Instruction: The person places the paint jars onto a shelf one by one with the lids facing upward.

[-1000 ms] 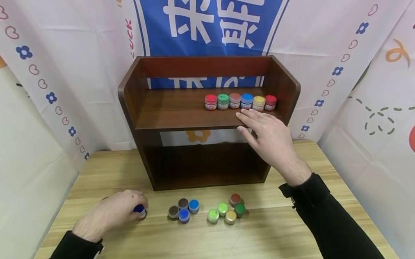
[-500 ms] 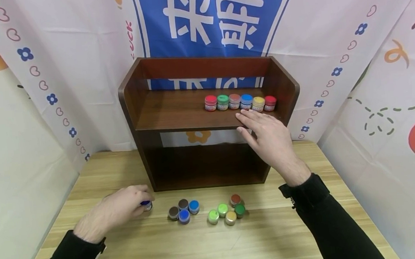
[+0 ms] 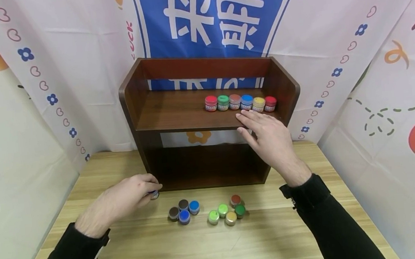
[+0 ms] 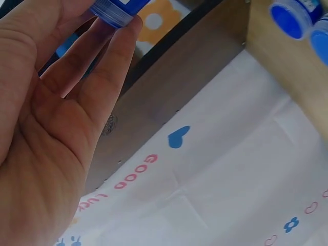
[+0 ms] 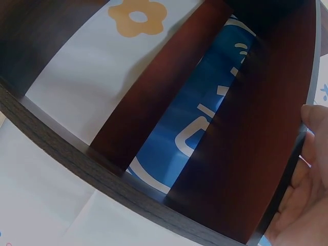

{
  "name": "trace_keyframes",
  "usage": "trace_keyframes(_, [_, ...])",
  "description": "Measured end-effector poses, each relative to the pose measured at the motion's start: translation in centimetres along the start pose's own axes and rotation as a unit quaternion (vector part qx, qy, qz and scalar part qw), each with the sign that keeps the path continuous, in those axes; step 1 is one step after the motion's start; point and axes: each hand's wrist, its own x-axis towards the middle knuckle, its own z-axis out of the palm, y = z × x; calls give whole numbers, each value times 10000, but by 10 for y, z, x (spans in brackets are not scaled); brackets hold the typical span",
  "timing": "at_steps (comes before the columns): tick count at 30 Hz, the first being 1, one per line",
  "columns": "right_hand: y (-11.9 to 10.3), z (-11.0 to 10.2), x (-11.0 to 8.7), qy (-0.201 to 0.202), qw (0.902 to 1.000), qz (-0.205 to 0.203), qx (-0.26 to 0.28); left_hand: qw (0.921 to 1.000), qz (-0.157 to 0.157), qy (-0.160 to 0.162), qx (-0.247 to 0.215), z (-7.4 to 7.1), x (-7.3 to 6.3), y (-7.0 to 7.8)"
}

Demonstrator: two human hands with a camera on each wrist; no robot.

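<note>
My left hand (image 3: 128,197) pinches a small blue paint jar (image 4: 115,11) between thumb and fingers, at the lower left front corner of the brown wooden shelf (image 3: 168,110). In the head view only a sliver of that jar shows below the fingertips. My right hand (image 3: 269,140) rests with its fingers stretched out on the front edge of the upper board, its thumb lower at the edge. Just behind those fingertips stands a row of paint jars: red, green, reddish brown, blue (image 3: 246,101), yellow and red (image 3: 270,103).
On the wooden table (image 3: 189,254) before the shelf stand two clusters of paint jars. The left one has dark brown and blue jars (image 3: 184,217); the right one has light green (image 3: 213,217), dark green, gold and brown-red ones. Printed white cloth (image 3: 94,110) hangs behind.
My left hand has moved the blue paint jar to the right and farther back, up to the shelf's lower left corner. The right hand stays where it was.
</note>
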Motion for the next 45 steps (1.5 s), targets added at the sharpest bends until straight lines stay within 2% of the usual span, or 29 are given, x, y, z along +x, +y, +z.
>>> trace_keyframes(9, [0, -1, 1, 31, 10000, -91, -4, 9993, 189, 184, 251, -23, 11, 11])
trace_keyframes(21, [-3, -9, 4, -97, 9999, 8, -102, 9976, 328, 520, 312, -58, 26, 29])
trace_keyframes(31, [2, -10, 6, 121, 9999, -57, -10, 9955, 535, 632, 458, -75, 36, 38])
trace_keyframes(40, [3, -5, 3, 312, 9994, -175, -31, 9955, 444, 674, 500, -99, 46, 54])
trace_keyframes(45, [3, -4, 2, 404, 9990, -191, -37, 9934, 598, 844, 501, -113, 53, 60])
